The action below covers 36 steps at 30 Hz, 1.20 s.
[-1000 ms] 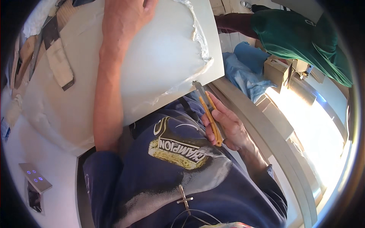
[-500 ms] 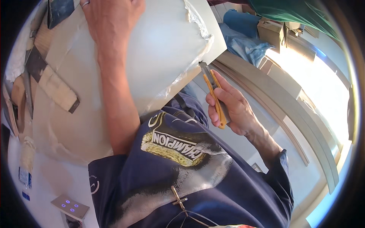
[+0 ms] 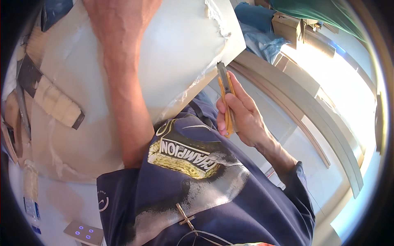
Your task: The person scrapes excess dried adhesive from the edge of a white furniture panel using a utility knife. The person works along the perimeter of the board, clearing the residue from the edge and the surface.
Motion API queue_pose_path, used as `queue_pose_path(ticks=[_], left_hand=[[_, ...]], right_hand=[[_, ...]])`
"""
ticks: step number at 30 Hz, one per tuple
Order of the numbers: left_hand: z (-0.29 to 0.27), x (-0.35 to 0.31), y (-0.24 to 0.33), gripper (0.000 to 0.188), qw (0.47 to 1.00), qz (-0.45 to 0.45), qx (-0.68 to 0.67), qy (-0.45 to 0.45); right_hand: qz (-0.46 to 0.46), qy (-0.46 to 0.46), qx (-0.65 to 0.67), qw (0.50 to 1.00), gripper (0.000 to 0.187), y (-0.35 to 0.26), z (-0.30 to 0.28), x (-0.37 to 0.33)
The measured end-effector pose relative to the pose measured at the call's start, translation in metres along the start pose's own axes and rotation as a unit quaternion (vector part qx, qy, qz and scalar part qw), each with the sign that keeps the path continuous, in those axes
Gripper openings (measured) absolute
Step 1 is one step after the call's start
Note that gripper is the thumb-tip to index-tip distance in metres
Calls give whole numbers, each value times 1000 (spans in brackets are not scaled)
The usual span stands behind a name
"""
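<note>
My right hand (image 3: 242, 112) is closed around a yellow and grey utility knife (image 3: 227, 98). The knife points away from me, its tip at the edge of a pale, smooth panel (image 3: 180, 49). Along that edge runs a ragged strip of thin, whitish, translucent film (image 3: 217, 20), crumpled at the far end. My left forearm reaches across the panel, and my left hand (image 3: 123, 16) is over its far part; the upper border of the view cuts off the fingers.
Left of the panel lie a wide brush-like tool (image 3: 57, 100) with a dark end and a clear bottle (image 3: 30, 184). A small panel with blue lights (image 3: 84, 233) is at lower left. Long curved boards (image 3: 312, 106), a cardboard box (image 3: 287, 26) and blue plastic sheeting (image 3: 260, 41) are to the right.
The right hand and knife have shifted slightly up and left in view, the tip staying at the panel's edge. The left hand sits higher, so its fingers have left the view.
</note>
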<state>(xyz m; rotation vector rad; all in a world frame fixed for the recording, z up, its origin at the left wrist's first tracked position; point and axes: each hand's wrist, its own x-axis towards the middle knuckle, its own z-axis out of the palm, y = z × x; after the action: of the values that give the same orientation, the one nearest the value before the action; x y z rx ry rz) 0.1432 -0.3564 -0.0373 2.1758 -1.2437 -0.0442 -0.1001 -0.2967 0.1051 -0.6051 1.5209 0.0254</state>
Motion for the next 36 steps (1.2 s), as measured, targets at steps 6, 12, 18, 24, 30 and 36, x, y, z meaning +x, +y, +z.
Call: queue_pose_path(ticks=[6, 12, 18, 24, 30, 36], left_hand=[[1, -7, 4, 34, 1000, -2, -10, 9], [3, -8, -1, 34, 999, 30, -22, 19], [5, -12, 4, 34, 1000, 2, -11, 10], [3, -11, 0, 35, 1000, 14, -21, 5], [4, -13, -1, 36, 1000, 13, -18, 12], [5, -14, -2, 35, 999, 11, -37, 12]], right_hand=[[5, -8, -8, 1000, 63, -1, -14, -20], [-1, 4, 5, 1000, 64, 6, -18, -14], [-18, -3, 32, 999, 65, 8, -16, -14], [-12, 7, 36, 999, 65, 7, -11, -12], [12, 0, -1, 1000, 65, 0, -9, -12], [29, 1, -38, 999, 65, -7, -4, -10]])
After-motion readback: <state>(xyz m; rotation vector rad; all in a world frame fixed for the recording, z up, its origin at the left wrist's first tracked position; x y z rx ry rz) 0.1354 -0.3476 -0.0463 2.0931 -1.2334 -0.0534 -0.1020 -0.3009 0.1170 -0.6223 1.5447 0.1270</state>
